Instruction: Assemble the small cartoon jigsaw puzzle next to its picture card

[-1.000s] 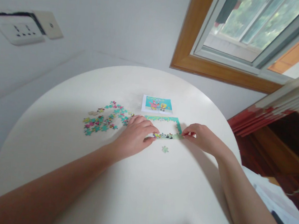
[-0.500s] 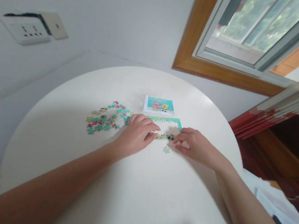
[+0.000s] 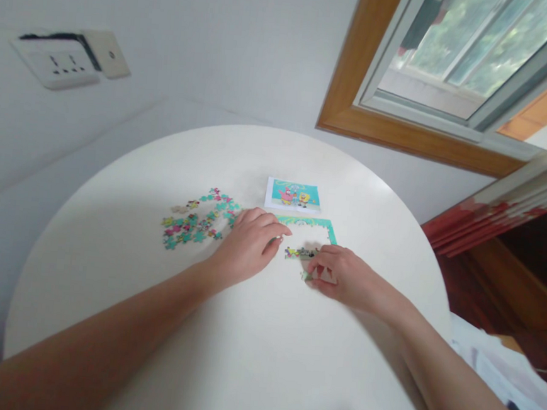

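Note:
On the round white table [image 3: 223, 365] lies a partly built puzzle frame [image 3: 309, 235] with a teal border. My left hand [image 3: 249, 244] rests on its left side, fingers curled and pressed down on the edge. My right hand [image 3: 339, 274] sits at the frame's lower edge with fingertips pinched over a small loose green piece [image 3: 304, 274], which is mostly hidden under them. A heap of loose puzzle pieces [image 3: 196, 220] lies to the left of my left hand. The picture card [image 3: 293, 195] lies just beyond the frame.
A wall socket [image 3: 67, 59] is on the wall at upper left. A wood-framed window [image 3: 434, 85] is at upper right. Red-edged slats and dark wooden furniture [image 3: 511, 249] stand right of the table. The table's right edge is close to my right forearm.
My right hand has moved left from the frame's lower right corner to the loose green piece below the frame and closed over it. My left hand has stayed in place.

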Available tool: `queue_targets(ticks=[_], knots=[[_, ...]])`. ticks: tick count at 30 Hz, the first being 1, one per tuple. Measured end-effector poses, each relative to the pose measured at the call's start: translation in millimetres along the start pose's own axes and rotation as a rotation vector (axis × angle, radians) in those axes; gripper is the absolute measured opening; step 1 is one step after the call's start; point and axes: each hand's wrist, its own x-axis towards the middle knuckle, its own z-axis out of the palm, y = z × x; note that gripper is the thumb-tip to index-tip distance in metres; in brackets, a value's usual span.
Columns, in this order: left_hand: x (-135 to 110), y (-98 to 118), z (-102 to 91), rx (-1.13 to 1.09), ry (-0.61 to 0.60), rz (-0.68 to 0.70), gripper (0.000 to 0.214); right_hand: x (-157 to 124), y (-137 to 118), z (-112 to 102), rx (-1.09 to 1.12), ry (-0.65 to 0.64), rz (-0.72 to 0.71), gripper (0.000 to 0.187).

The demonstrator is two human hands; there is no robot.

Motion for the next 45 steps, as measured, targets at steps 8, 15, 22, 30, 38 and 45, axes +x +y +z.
queue_targets(ticks=[8,15,22,30,38,45], knots=[[-0.6,8.9,-5.0,-0.056,-0.051,0.055,0.024,1.3,-1.2,3.4,0.141,0.055,0.047,0.012],[-4.1,17.7,-8.7,-0.156,-0.152,0.138,0.016,2.4,-5.1,5.6,0.258,0.056,0.047,0.013],[-5.4,20.3,-5.5,-0.191,-0.154,0.155,0.010,6.4,-9.5,9.7,0.286,0.128,-0.043,0.012],[0.4,-7.6,-18.1,-0.135,-0.043,0.030,0.009,12.1,-3.1,15.0,0.202,0.348,-0.136,0.021],[-4.4,-12.3,-7.1,-0.069,-0.067,-0.021,0.010,17.7,3.4,26.2,-0.075,0.328,-0.158,0.022],[-4.0,-8.1,-3.1,-0.002,-0.043,0.005,0.012,17.9,2.5,28.1,-0.074,0.319,-0.144,0.023]])
